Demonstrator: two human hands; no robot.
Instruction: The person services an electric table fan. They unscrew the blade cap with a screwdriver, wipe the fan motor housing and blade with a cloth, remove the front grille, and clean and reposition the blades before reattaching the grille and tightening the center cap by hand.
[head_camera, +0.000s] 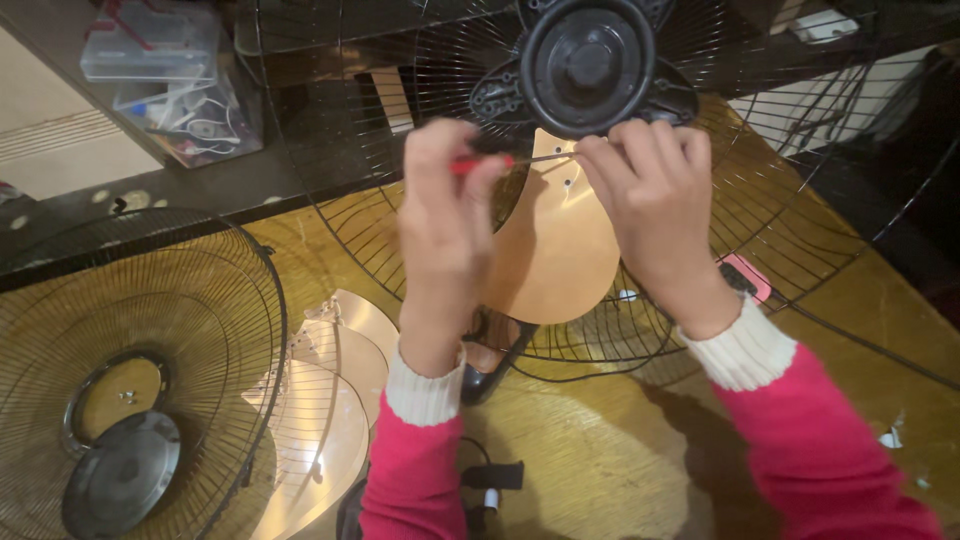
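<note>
My left hand (445, 215) is clenched around a red-handled screwdriver (500, 162), its thin shaft running across to my right hand (655, 205), whose fingertips (598, 150) pinch the tip against a gold fan blade (555, 250). The blade hangs just below both hands, its narrow end under my right fingers. Directly above them sits the black hub (587, 65), mounted on the black wire guard (800, 230) behind everything. Down to the left of my left wrist lie loose blades (330, 400), and farther left a second wire guard (150, 320) on the table (590, 450).
</note>
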